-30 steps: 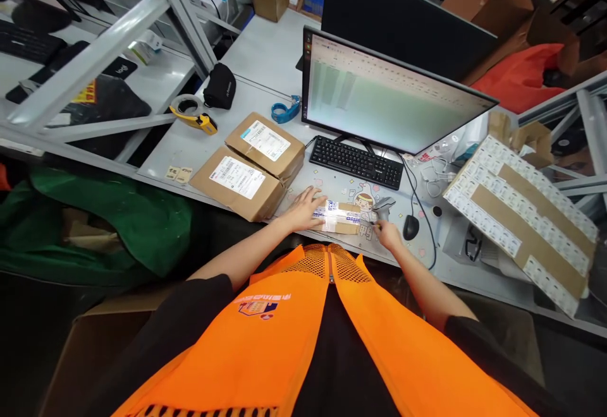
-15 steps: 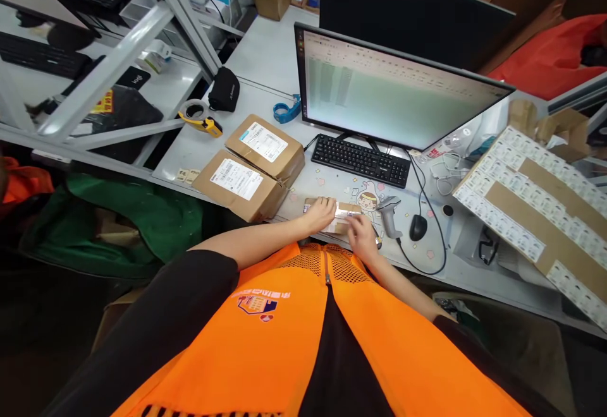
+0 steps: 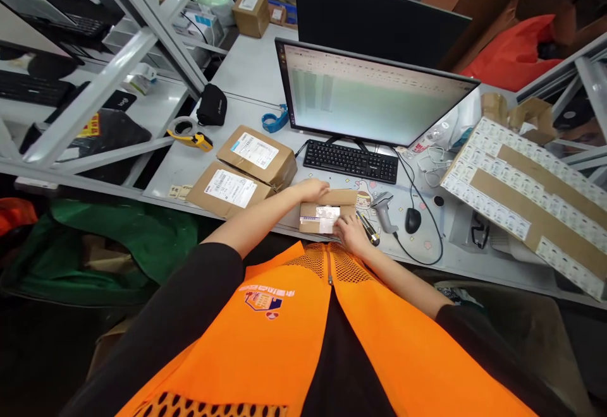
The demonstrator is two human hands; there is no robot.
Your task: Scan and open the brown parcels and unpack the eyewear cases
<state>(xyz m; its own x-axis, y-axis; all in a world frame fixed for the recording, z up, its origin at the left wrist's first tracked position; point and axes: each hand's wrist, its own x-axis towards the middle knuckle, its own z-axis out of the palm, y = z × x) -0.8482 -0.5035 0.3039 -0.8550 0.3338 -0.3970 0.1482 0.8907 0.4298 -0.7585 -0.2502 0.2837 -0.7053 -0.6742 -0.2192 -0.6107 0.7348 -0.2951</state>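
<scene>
A small brown cardboard box (image 3: 315, 218), banded with pale tape printed in blue, lies at the near edge of a light grey worktable (image 3: 184, 167), directly in front of a person in a bright orange vest (image 3: 222, 354) with black sleeves. Taking the box as the centre of the dial, with twelve pointing away from the person, a brown flap (image 3: 348, 198) stands out at one o'clock along its far side.

The bare left hand (image 3: 313, 188) reaches over to twelve o'clock, its fingers bent beside the flap; whether they grip it cannot be told. The bare right hand (image 3: 349, 230) is at four o'clock, its curled fingertips touching the box's right end; whether they close on anything cannot be told.

Just beyond the right hand, at three to four o'clock, lies a black and yellow utility knife (image 3: 370, 230), apart from the fingers. A grey handheld barcode scanner (image 3: 389, 218) lies at three o'clock, and farther along that line is a black computer mouse (image 3: 412, 220). At one o'clock sit a black keyboard (image 3: 351, 161) and, behind it, a wide black-framed monitor (image 3: 365, 98) with a lit screen. Two larger brown cartons, one nearer (image 3: 213, 191) and one farther (image 3: 279, 163), each bearing a white printed label, lie side by side at ten o'clock. A blue ring-shaped tape dispenser (image 3: 274, 122) rests at eleven o'clock, past the cartons.
</scene>
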